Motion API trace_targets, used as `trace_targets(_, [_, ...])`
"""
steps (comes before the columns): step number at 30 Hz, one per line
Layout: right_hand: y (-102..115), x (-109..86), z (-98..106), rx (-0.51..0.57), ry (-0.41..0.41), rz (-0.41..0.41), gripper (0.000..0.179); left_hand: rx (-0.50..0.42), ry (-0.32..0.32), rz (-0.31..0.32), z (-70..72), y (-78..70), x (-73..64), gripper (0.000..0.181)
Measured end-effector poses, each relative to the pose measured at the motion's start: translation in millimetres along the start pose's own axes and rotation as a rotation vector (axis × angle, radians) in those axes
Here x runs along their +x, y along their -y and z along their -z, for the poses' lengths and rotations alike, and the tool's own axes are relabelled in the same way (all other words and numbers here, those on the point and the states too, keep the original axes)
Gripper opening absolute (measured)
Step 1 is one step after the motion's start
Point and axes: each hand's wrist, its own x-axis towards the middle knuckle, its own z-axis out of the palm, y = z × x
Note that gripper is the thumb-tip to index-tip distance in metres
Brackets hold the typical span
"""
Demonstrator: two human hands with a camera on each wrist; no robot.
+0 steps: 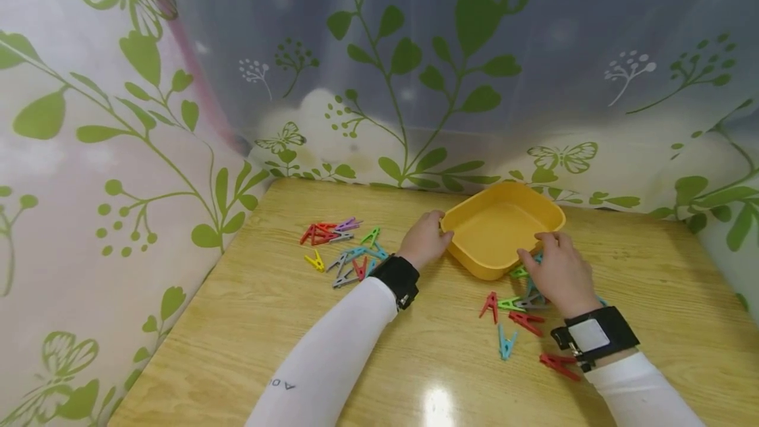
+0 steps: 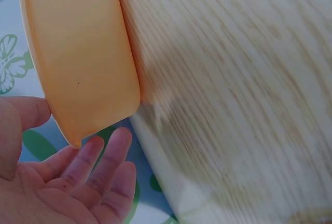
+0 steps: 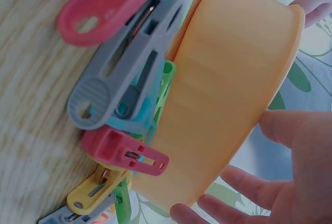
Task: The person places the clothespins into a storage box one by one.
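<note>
A yellow plastic basin (image 1: 495, 232) sits toward the back of the wooden table, its inside bare. My left hand (image 1: 423, 240) holds its left rim; in the left wrist view the thumb (image 2: 36, 112) and fingers lie on either side of a corner. At the near right, my right hand (image 1: 563, 275) grips the rim, thumb (image 3: 277, 125) against the edge and fingers spread along it. Colored plastic clothespins (image 1: 514, 304) lie beside and below the right hand, some close against the basin wall. A grey clothespin (image 3: 93, 97) shows large in the right wrist view.
Left of my left wrist lies another loose group of clothespins (image 1: 356, 259), with red ones (image 1: 320, 234) behind and a yellow one (image 1: 315, 260) apart. A patterned curtain (image 1: 379, 84) with green leaves hangs along the table's back and left edges.
</note>
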Motion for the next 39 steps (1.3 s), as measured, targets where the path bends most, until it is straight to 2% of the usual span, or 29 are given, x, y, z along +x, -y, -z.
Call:
trace_targets(9, [3,3.3,-2,0.005,0.030,0.027,0.061,0.017,0.006,0.031,6.4,3.3,-10.1,0.052])
trace_targets(16, [4,7.1,-2,0.019,0.066,0.038,0.061,0.031,-0.001,0.048,10.7,3.4,-23.8,0.054])
trace_targets(27, [4,14.1,-1,0.026,0.129,0.078,0.061,0.100,-0.011,0.032,15.4,3.3,-40.2,0.056])
trace_targets(39, [2,17.7,-3,0.009,0.128,0.085,0.060,0.141,-0.025,0.033,11.7,5.7,-43.4,0.056])
